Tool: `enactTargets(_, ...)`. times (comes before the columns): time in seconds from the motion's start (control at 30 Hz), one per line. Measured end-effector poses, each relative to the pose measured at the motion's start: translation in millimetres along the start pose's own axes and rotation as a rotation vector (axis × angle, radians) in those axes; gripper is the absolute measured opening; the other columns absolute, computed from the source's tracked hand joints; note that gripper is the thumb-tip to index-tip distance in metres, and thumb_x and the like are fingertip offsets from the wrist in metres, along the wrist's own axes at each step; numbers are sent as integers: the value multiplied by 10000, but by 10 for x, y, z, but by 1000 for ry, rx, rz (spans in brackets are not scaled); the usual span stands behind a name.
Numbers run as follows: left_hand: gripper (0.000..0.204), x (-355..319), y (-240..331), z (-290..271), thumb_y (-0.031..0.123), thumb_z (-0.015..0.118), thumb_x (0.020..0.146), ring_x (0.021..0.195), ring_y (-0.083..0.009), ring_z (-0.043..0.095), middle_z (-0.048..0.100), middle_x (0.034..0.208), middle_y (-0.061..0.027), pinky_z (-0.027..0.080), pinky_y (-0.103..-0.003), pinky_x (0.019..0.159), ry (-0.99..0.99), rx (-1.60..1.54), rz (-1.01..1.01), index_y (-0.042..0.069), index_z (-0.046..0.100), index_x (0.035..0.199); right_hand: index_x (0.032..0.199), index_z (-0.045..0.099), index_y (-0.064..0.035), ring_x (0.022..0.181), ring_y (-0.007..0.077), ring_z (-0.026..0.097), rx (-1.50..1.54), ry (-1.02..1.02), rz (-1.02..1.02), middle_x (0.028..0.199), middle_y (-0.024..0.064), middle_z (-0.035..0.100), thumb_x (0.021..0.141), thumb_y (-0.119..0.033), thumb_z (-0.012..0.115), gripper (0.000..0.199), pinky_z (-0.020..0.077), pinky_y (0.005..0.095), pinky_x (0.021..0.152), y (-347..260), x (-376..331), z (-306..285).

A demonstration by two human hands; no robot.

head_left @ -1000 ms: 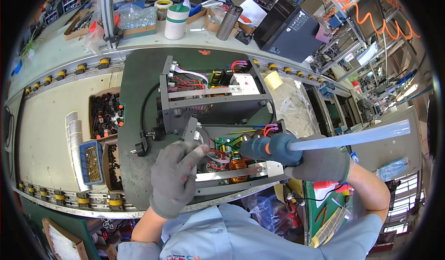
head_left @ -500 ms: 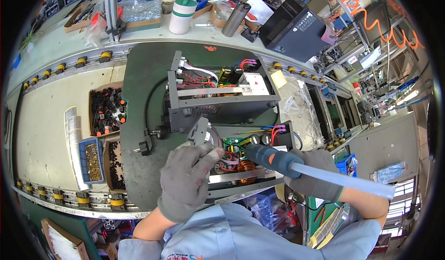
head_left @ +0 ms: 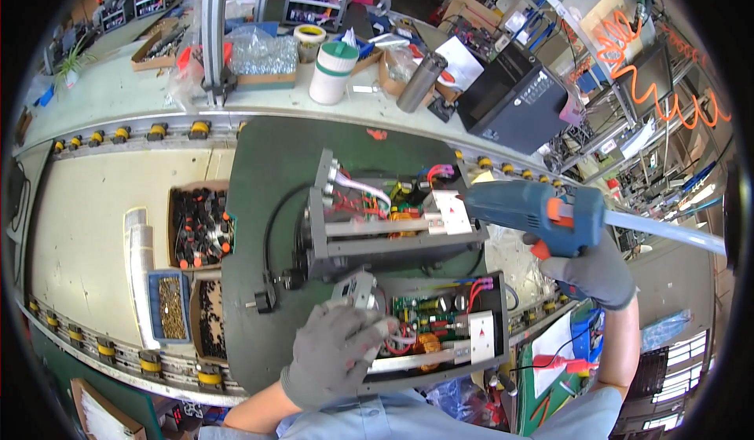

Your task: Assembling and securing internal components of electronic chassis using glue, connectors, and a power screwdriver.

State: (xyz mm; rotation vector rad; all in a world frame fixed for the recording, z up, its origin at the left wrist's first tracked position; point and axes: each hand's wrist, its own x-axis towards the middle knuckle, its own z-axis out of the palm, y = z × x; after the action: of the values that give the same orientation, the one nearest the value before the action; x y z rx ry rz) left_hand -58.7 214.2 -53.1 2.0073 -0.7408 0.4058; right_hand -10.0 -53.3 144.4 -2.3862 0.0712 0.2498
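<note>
My right hand (head_left: 601, 271), in a grey glove, grips a blue hot glue gun (head_left: 542, 208). A long translucent glue stick (head_left: 664, 230) juts from its rear, and its nozzle lies over the right end of the far open device case (head_left: 369, 263). My left hand (head_left: 334, 354), gloved too, is closed at the left end of the near open device case (head_left: 448, 371), fingertips by its wires; what they grip is hidden. A green circuit board (head_left: 404, 305), a copper coil (head_left: 428, 346) and a white label plate (head_left: 481, 338) show inside the near case.
Both cases rest on a dark green board (head_left: 259, 153) over a roller conveyor. To its left stand a carton of black and orange parts (head_left: 203, 228) and a blue tray of small brass-coloured parts (head_left: 169, 306). A black computer tower (head_left: 514, 98) stands beyond. A black power cord (head_left: 271, 228) lies left of the far case.
The glue gun has lifted from the near case and moved up and right with my right hand. My left hand stays at the near case. The whole scene sits lower in the picture.
</note>
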Motion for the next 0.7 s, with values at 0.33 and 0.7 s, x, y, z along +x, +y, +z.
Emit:
enactTargets(0.33, 347, 39, -140, 23, 65, 648, 684, 819, -179, 602, 651, 934, -25, 433, -341, 731, 9, -300, -32, 151, 641, 1020, 1042, 569, -67, 825, 247, 602, -740, -233, -192, 878, 116, 621, 657, -179, 689, 418, 477, 337, 771, -149, 1078, 301)
enactTargets(0.7, 396, 33, -170, 53, 52, 656, 679, 833, -175, 613, 651, 956, -16, 439, -354, 809, 9, -327, -76, 188, 624, 1049, 736, 580, -33, 688, 309, 601, -1039, -374, -241, 701, 156, 585, 663, -228, 549, 211, 486, 381, 657, -294, 1290, 516)
